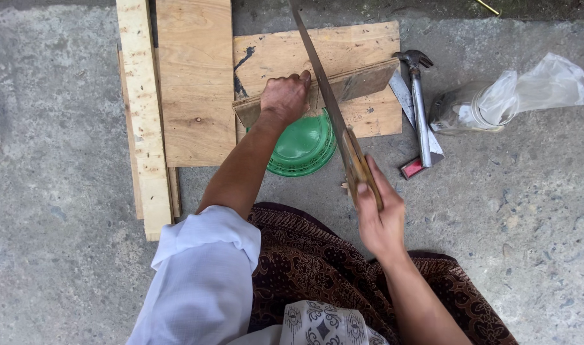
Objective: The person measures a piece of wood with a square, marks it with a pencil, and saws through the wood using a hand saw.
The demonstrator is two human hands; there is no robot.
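Gripping a handsaw [330, 102] by its wooden handle, the right hand [378, 214] is angling the blade across a plywood strip [362, 82] lying crosswise, which the left hand [284, 97] is clamping just left of the blade.

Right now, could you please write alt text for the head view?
A right hand holds a handsaw across a wooden board steadied by the left hand above a green plastic stool; a hammer lies nearby on concrete.
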